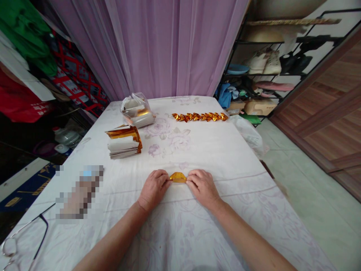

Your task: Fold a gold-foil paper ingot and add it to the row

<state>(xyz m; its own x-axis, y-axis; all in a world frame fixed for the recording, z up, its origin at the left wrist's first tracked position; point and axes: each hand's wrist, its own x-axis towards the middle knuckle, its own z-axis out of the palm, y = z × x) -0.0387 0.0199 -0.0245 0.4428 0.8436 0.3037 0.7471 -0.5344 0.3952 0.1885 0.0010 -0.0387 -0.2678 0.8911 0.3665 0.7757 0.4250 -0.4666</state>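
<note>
A small folded piece of gold foil paper (178,177) lies between my hands, low over the white flowered cloth. My left hand (155,188) pinches its left end, and my right hand (203,187) pinches its right end. Fingers of both hands are bent and pressed together at the tips. Beyond them to the left sits a stack of gold and white paper sheets (124,145). A row of folded gold foil pieces (200,117) stretches across the far right part of the table.
Behind the stack is a clear plastic bag (137,111) with more paper. Eyeglasses (42,233) and a pixelated item (81,195) lie at the left. A plastic bag (248,133) hangs at the right edge. A shoe rack (262,75) stands beyond.
</note>
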